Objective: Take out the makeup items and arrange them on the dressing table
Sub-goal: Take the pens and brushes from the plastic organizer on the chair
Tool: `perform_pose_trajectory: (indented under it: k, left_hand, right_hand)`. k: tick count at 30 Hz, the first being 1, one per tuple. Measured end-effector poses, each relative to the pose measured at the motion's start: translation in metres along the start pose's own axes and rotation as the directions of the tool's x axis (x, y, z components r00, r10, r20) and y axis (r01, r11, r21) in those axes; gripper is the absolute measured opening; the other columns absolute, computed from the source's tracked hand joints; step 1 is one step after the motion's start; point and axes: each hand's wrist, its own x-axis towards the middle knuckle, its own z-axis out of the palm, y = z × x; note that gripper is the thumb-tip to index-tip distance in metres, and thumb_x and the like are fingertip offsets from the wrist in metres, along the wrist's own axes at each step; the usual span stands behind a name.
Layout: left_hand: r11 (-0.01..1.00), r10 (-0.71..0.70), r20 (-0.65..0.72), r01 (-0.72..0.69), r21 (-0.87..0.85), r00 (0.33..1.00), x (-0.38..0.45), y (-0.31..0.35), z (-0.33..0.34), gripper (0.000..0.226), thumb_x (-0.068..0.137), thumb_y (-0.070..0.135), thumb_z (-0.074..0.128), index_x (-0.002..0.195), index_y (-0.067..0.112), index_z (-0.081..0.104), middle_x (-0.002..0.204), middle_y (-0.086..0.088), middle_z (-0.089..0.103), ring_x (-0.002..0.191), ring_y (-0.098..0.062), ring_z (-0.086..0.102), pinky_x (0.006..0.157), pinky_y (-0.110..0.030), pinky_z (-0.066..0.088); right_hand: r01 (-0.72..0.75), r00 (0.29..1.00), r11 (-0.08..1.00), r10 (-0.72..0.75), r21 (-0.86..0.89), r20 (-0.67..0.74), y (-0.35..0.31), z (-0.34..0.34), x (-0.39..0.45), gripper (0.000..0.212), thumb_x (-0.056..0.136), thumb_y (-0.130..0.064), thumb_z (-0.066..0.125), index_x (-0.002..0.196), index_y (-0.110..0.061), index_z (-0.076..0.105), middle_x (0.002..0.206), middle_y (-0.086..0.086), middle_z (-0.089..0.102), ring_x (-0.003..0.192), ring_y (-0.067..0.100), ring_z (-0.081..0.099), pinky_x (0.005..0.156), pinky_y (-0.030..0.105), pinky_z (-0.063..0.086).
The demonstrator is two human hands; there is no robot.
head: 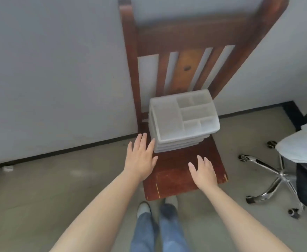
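Both forearms are bare and extend from the near edge toward the far centre, converging slightly. The left hand (140, 159) is held palm down with fingers straight and lightly spread, thumb angled out to the right. It sits farther than the right hand (203, 172). The right hand is also palm down, with fingers straight and close together, thumb spread to the left. Neither hand grips anything. Two legs in blue jeans (158, 231) and light shoes (143, 208) stand between the forearms.
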Motion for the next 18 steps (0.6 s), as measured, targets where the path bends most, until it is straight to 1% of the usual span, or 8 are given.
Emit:
perform_pose_trajectory:
  k: [2,4,6,9,12,14,16,18]
  left_hand:
    - [0.999,0.049,-0.052,-0.049,-0.004,0.997,0.021,0.002,0.012,0.06,0.094,0.036,0.035,0.145,0.017,0.01,0.155,-0.012,0.001,0.143,-0.026,-0.003,0.114,-0.043,0.007]
    - [0.996,0.088,-0.107,-0.088,0.008,0.99,0.039,0.004,0.021,0.059,0.093,0.03,0.042,0.144,0.013,0.017,0.153,-0.015,0.008,0.142,-0.029,0.003,0.114,-0.043,0.01]
    - [0.991,0.133,-0.179,-0.131,0.024,0.975,0.056,0.003,0.029,0.058,0.086,0.021,0.057,0.137,0.005,0.035,0.147,-0.023,0.026,0.138,-0.037,0.021,0.109,-0.049,0.024]
    - [0.98,0.193,-0.287,-0.173,0.094,0.938,0.073,-0.004,0.041,0.054,0.07,0.014,0.076,0.117,-0.005,0.056,0.127,-0.031,0.05,0.117,-0.048,0.048,0.088,-0.06,0.042]
    - [0.979,0.189,-0.286,-0.158,0.128,0.939,0.072,-0.003,0.048,0.053,0.066,0.013,0.079,0.112,-0.006,0.059,0.122,-0.032,0.053,0.111,-0.048,0.052,0.083,-0.062,0.043]
    - [0.98,0.176,-0.282,-0.139,0.144,0.943,0.072,0.0,0.051,0.056,0.064,0.014,0.081,0.111,-0.007,0.059,0.121,-0.033,0.053,0.11,-0.048,0.054,0.083,-0.062,0.043]
    - [0.982,0.153,-0.273,-0.115,0.148,0.95,0.074,0.005,0.052,0.057,0.063,0.012,0.081,0.111,-0.008,0.059,0.121,-0.033,0.053,0.109,-0.048,0.053,0.083,-0.062,0.043]
    - [0.984,0.135,-0.277,-0.096,0.148,0.951,0.076,0.009,0.053,0.058,0.06,0.004,0.081,0.112,-0.01,0.058,0.122,-0.034,0.052,0.11,-0.048,0.053,0.084,-0.062,0.042]
  right_hand:
    - [-0.025,0.999,0.982,0.02,0.187,0.028,0.001,0.014,0.029,0.055,0.096,-0.034,0.036,0.141,-0.006,0.023,0.148,0.016,0.027,0.138,0.028,0.023,0.11,0.037,0.021]
    - [-0.095,0.995,0.915,0.076,0.391,0.064,-0.001,0.027,0.053,0.052,0.095,-0.032,0.038,0.14,-0.007,0.027,0.145,0.015,0.034,0.134,0.028,0.032,0.107,0.034,0.026]
    - [-0.174,0.985,0.778,0.146,0.604,0.096,-0.006,0.037,0.076,0.049,0.095,-0.032,0.039,0.138,-0.01,0.032,0.141,0.012,0.041,0.129,0.027,0.039,0.105,0.034,0.03]
    - [-0.271,0.959,0.473,0.206,0.838,0.194,-0.014,0.042,0.108,0.044,0.095,-0.025,0.037,0.137,-0.015,0.033,0.138,0.015,0.043,0.126,0.028,0.043,0.106,0.042,0.035]
    - [-0.382,0.91,0.075,0.207,0.921,0.36,-0.018,0.046,0.123,0.046,0.095,-0.011,0.039,0.139,-0.012,0.028,0.135,0.014,0.044,0.122,0.026,0.045,0.099,0.04,0.038]
    - [-0.39,0.895,-0.16,0.167,0.907,0.414,-0.022,0.048,0.13,0.046,0.093,-0.002,0.04,0.137,-0.009,0.03,0.131,0.013,0.046,0.123,0.026,0.044,0.098,0.04,0.037]
    - [-0.375,0.891,-0.307,0.14,0.874,0.432,-0.024,0.049,0.136,0.035,0.091,0.003,0.038,0.124,-0.007,0.045,0.114,0.011,0.053,0.112,0.025,0.05,0.091,0.036,0.04]
    - [-0.374,0.886,-0.366,0.13,0.852,0.445,-0.023,0.05,0.137,0.02,0.088,0.002,0.038,0.095,-0.01,0.054,0.093,0.008,0.054,0.09,0.022,0.054,0.079,0.031,0.045]
